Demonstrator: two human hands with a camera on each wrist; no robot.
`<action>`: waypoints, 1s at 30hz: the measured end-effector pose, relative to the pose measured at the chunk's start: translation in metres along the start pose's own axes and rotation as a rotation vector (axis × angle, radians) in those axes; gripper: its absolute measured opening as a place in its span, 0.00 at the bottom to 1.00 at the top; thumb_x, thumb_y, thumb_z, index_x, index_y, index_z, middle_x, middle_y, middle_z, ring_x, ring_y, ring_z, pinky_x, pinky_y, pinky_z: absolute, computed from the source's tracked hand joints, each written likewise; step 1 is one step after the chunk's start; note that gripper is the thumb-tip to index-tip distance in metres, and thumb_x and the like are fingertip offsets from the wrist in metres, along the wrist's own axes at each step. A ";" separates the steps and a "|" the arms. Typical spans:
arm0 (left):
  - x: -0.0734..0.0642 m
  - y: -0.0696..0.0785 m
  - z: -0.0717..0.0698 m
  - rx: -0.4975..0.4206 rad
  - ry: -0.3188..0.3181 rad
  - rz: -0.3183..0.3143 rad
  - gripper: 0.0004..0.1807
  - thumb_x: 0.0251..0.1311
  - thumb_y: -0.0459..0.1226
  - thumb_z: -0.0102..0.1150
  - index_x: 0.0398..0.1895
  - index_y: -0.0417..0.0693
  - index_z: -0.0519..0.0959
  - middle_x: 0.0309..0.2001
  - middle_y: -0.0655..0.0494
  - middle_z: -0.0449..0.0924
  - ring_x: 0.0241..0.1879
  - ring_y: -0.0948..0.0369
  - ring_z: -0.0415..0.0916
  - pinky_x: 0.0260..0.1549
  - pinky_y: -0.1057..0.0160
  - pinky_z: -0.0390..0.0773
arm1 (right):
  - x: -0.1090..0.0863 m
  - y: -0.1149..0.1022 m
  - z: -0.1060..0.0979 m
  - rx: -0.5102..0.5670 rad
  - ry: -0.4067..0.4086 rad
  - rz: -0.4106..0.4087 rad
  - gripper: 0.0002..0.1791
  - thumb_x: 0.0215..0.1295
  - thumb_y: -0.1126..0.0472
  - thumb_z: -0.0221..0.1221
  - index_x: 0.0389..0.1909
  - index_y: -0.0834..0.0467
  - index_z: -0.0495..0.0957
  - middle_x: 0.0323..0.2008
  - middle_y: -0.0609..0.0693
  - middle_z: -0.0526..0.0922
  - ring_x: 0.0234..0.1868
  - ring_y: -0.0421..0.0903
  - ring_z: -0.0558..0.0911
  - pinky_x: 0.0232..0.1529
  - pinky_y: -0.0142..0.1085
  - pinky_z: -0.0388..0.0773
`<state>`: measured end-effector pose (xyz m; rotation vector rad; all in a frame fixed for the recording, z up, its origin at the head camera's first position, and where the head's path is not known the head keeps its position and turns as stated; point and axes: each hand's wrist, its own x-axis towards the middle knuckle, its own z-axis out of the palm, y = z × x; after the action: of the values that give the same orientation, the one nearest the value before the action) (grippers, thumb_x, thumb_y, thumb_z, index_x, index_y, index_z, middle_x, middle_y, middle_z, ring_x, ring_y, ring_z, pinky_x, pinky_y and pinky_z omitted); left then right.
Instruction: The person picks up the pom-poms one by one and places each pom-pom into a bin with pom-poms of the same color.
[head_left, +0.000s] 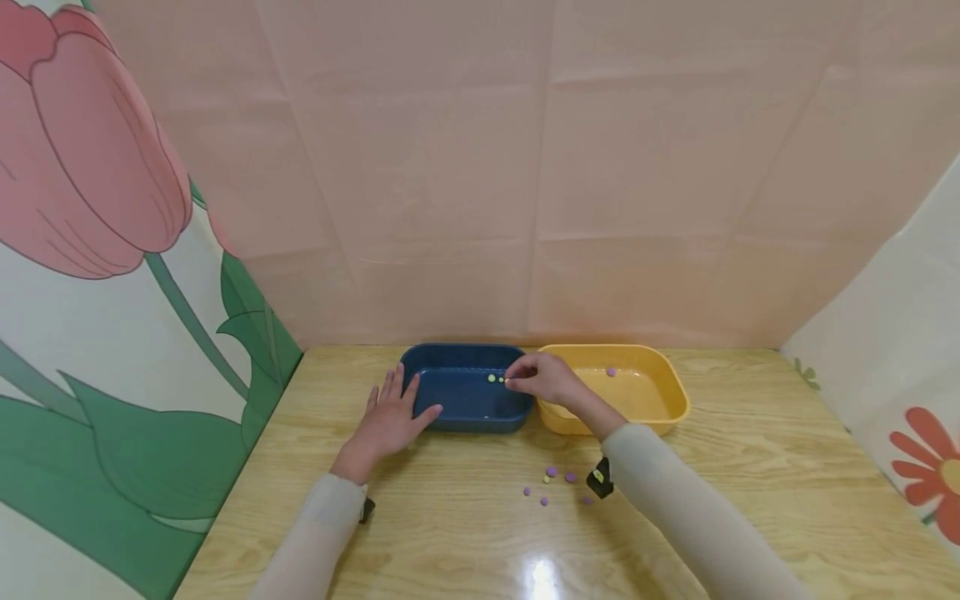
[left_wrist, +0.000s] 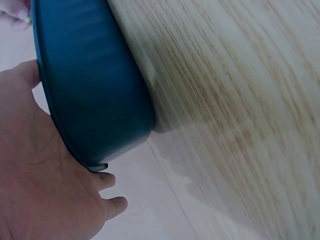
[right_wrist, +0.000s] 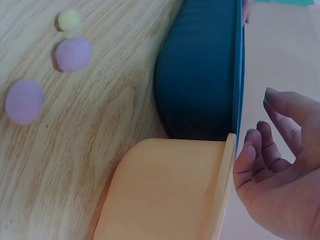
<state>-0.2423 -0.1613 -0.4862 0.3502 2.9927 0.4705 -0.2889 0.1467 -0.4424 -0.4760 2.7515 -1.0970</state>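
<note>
My left hand (head_left: 386,421) rests with spread fingers on the left rim of a dark blue tray (head_left: 465,423). In the left wrist view the palm (left_wrist: 45,165) lies along the tray's edge. Over the blue tray's right end, my right hand (head_left: 546,379) pinches a small yellow pom-pom (left_wrist: 28,20) at its fingertips. Yellow pom-poms (head_left: 491,378) lie inside the blue tray near those fingers. In the right wrist view the fingers are bent, and the pinched pom-pom is hidden.
A yellow tray (head_left: 671,417) stands against the blue one on the right, with a purple pom-pom (head_left: 611,372) inside. Several purple pom-poms (head_left: 552,472) and a yellow one lie on the wooden table (head_left: 450,533) in front. A pink sheet (head_left: 450,208) hangs behind.
</note>
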 end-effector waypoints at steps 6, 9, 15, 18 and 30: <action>0.000 0.000 0.000 0.006 -0.004 0.000 0.50 0.69 0.72 0.32 0.82 0.49 0.46 0.82 0.44 0.28 0.80 0.48 0.25 0.75 0.37 0.37 | 0.003 0.002 0.001 -0.014 0.004 0.013 0.06 0.66 0.55 0.68 0.41 0.51 0.87 0.38 0.46 0.84 0.40 0.45 0.78 0.43 0.38 0.76; 0.000 0.000 0.000 -0.004 0.001 0.004 0.50 0.69 0.71 0.33 0.82 0.48 0.47 0.82 0.44 0.28 0.80 0.47 0.25 0.74 0.37 0.37 | 0.005 0.002 0.001 -0.013 0.007 0.020 0.07 0.66 0.55 0.68 0.41 0.52 0.87 0.37 0.46 0.84 0.39 0.45 0.78 0.41 0.38 0.75; 0.000 0.001 -0.001 -0.007 0.015 0.009 0.49 0.70 0.70 0.35 0.82 0.48 0.48 0.82 0.43 0.29 0.80 0.47 0.26 0.74 0.36 0.38 | 0.007 0.000 0.000 0.002 0.031 0.034 0.10 0.65 0.55 0.68 0.43 0.55 0.87 0.33 0.48 0.80 0.36 0.46 0.76 0.34 0.36 0.72; 0.000 0.001 -0.001 -0.007 0.018 0.009 0.49 0.70 0.70 0.35 0.82 0.47 0.48 0.82 0.42 0.29 0.80 0.46 0.26 0.74 0.36 0.38 | 0.008 0.000 -0.002 0.015 0.039 0.044 0.11 0.65 0.55 0.68 0.44 0.54 0.87 0.33 0.48 0.79 0.35 0.47 0.75 0.32 0.36 0.72; 0.001 0.000 -0.001 -0.011 0.005 0.006 0.50 0.69 0.71 0.34 0.82 0.48 0.47 0.82 0.42 0.29 0.80 0.45 0.27 0.74 0.36 0.38 | 0.003 -0.005 -0.009 0.050 0.031 0.031 0.13 0.64 0.53 0.69 0.48 0.52 0.86 0.35 0.49 0.81 0.38 0.48 0.78 0.33 0.37 0.75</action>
<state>-0.2433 -0.1615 -0.4858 0.3579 2.9936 0.4883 -0.2924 0.1485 -0.4327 -0.4113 2.7407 -1.1720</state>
